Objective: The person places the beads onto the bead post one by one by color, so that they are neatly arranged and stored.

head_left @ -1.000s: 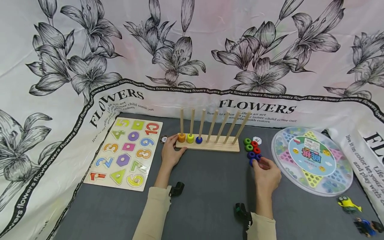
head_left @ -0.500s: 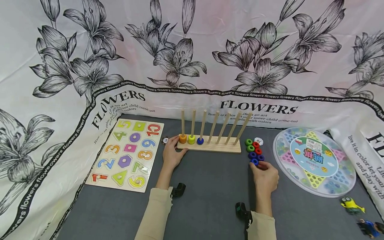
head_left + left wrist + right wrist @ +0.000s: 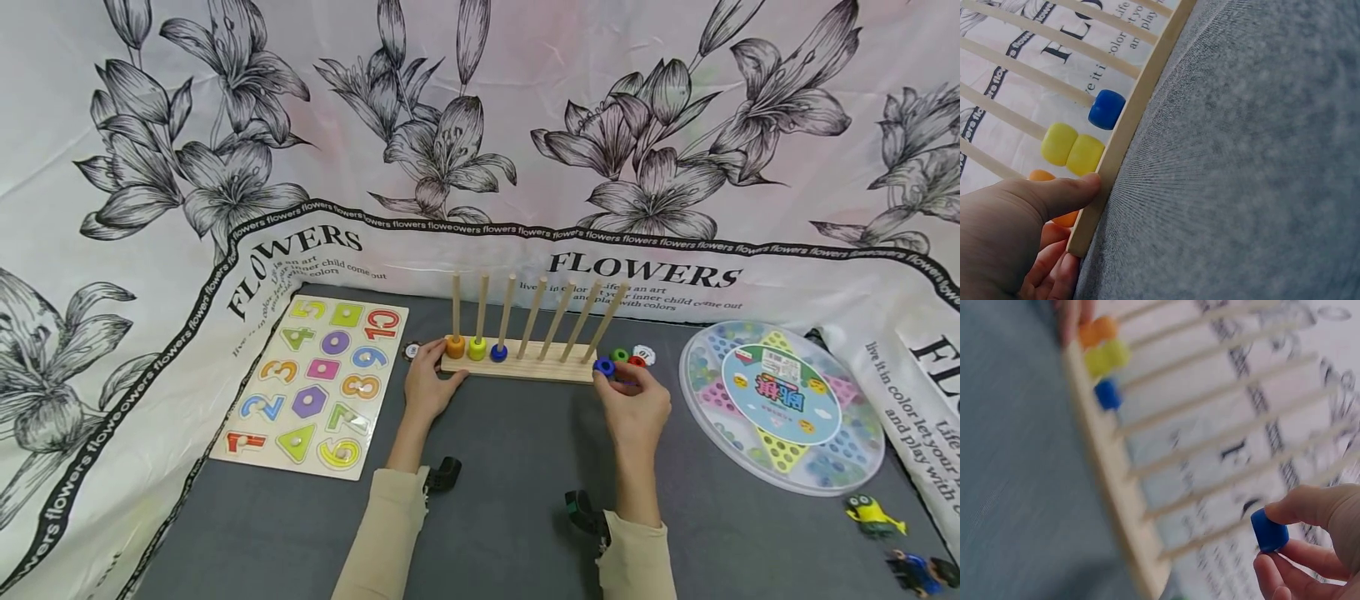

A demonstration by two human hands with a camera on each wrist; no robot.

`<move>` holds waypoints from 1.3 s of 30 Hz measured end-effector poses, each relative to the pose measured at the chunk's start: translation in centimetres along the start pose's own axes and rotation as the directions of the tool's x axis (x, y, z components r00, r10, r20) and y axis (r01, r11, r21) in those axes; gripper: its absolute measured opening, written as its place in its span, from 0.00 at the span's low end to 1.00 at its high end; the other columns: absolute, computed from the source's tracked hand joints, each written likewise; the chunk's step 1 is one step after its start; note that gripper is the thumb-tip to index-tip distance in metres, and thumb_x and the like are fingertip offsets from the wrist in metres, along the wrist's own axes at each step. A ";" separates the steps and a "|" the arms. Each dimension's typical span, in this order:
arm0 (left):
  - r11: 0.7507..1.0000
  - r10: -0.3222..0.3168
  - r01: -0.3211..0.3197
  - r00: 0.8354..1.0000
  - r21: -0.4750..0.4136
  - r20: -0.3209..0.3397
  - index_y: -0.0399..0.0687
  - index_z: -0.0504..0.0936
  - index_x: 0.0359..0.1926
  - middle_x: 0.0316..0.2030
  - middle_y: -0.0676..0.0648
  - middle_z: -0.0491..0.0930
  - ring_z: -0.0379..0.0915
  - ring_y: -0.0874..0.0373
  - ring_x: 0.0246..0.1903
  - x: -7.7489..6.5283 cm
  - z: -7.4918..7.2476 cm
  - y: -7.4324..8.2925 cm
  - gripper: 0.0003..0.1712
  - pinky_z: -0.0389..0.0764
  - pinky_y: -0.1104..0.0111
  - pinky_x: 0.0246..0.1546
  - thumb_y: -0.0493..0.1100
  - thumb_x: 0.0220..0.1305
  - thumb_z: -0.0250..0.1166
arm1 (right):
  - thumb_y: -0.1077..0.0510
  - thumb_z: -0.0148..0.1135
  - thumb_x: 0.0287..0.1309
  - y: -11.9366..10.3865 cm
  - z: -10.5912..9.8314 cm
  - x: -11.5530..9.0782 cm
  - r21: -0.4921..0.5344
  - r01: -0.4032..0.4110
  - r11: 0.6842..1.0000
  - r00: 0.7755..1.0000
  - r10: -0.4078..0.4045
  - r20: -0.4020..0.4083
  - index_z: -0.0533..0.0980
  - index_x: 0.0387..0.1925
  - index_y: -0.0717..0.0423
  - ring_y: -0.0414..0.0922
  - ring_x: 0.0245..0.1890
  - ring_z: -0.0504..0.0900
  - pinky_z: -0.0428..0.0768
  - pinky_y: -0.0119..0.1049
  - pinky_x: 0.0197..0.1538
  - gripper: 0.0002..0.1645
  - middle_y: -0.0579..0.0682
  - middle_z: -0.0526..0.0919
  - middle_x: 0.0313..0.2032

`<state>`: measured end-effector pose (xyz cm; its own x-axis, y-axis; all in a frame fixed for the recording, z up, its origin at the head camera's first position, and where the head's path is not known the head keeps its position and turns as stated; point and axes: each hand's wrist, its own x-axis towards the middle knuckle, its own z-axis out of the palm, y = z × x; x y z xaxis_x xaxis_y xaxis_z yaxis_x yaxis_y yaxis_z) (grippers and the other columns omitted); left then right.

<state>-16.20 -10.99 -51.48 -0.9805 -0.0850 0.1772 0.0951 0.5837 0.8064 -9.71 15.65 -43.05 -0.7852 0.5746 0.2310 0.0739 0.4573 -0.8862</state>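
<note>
A wooden peg board (image 3: 557, 367) with several upright pegs stands toward the back of the table. My left hand (image 3: 429, 392) grips its left end, thumb on the front edge (image 3: 1100, 209) and fingers behind. Orange beads (image 3: 454, 347) sit on the leftmost peg, two yellow beads (image 3: 1063, 145) on the second, and one blue bead (image 3: 1107, 110) on the third. My right hand (image 3: 637, 410) pinches another blue bead (image 3: 1269, 530) between thumb and fingers, raised near the board's right end. Behind that hand, green (image 3: 618, 355) and red beads (image 3: 637, 361) show partly; other loose beads are hidden.
Left of the board lies a number and shape puzzle (image 3: 311, 387). A round Chinese checkers case (image 3: 782, 408) is on the right, with a yellow toy figure (image 3: 873, 515) and a dark blue one (image 3: 921, 572) in front. A flowered cloth (image 3: 480, 167) hangs behind.
My right hand has picked up a blue bead from the loose group and carried it up and left toward the board's right end. The left hand keeps its grip on the board.
</note>
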 end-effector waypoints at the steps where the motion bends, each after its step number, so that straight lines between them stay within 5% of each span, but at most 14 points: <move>1: 1.000 0.001 -0.001 1.000 0.001 0.000 0.33 0.74 0.64 0.62 0.38 0.71 0.71 0.44 0.59 0.0 0.0 0.0 0.38 0.79 0.57 0.54 0.43 0.55 0.76 | 0.61 0.75 0.48 -0.8 0.3 0.1 0.029 0.019 0.999 1.000 -0.019 0.011 0.85 0.40 0.64 0.24 0.22 0.76 0.74 0.15 0.26 0.16 0.59 0.86 0.35; 9: 1.000 0.019 -0.019 1.000 0.018 0.005 0.32 0.74 0.64 0.62 0.37 0.71 0.70 0.44 0.60 -0.1 0.0 -0.1 0.38 0.79 0.58 0.54 0.43 0.54 0.76 | 0.62 0.74 0.50 -6.9 2.6 0.4 0.195 0.137 0.971 0.985 -0.154 0.073 0.85 0.42 0.62 0.32 0.27 0.79 0.74 0.22 0.25 0.15 0.55 0.86 0.39; 18: 0.999 0.045 -0.045 0.999 0.019 -0.015 0.31 0.75 0.63 0.61 0.37 0.72 0.72 0.43 0.58 -0.4 0.0 -0.1 0.38 0.80 0.58 0.53 0.42 0.54 0.77 | 0.63 0.72 0.53 -11.7 5.5 0.6 0.318 0.301 0.899 0.935 -0.343 0.084 0.84 0.44 0.65 0.44 0.28 0.84 0.78 0.23 0.31 0.16 0.57 0.84 0.39; 25: 0.998 0.066 -0.066 0.998 0.019 -0.024 0.30 0.74 0.62 0.60 0.37 0.72 0.73 0.43 0.57 -0.3 0.3 0.1 0.37 0.80 0.58 0.52 0.42 0.54 0.76 | 0.62 0.71 0.54 -12.7 6.7 0.8 0.254 0.375 0.892 0.915 -0.400 0.053 0.84 0.45 0.66 0.50 0.26 0.86 0.78 0.21 0.30 0.17 0.57 0.83 0.35; 33: 0.998 0.058 -0.058 0.998 0.015 -0.023 0.31 0.75 0.62 0.60 0.38 0.72 0.72 0.44 0.57 -0.2 0.1 0.2 0.37 0.80 0.58 0.53 0.42 0.54 0.76 | 0.62 0.71 0.55 -12.2 7.9 0.4 0.181 0.461 0.869 0.882 -0.471 0.015 0.84 0.44 0.66 0.49 0.23 0.86 0.84 0.40 0.28 0.15 0.58 0.86 0.39; 39: 0.998 0.050 -0.049 0.998 0.024 -0.034 0.31 0.75 0.62 0.60 0.37 0.72 0.72 0.43 0.58 -0.2 -0.1 0.0 0.37 0.80 0.58 0.53 0.42 0.54 0.77 | 0.62 0.72 0.53 -11.4 9.1 -0.4 0.158 0.480 0.863 0.877 -0.476 -0.063 0.85 0.40 0.65 0.53 0.31 0.84 0.80 0.42 0.34 0.13 0.58 0.87 0.35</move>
<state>-15.95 -11.04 -51.44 -0.9681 -0.0828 0.2364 0.1394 0.6062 0.7830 -15.88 4.02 -36.70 -0.6853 0.3292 0.6496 -0.4096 0.5633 -0.7176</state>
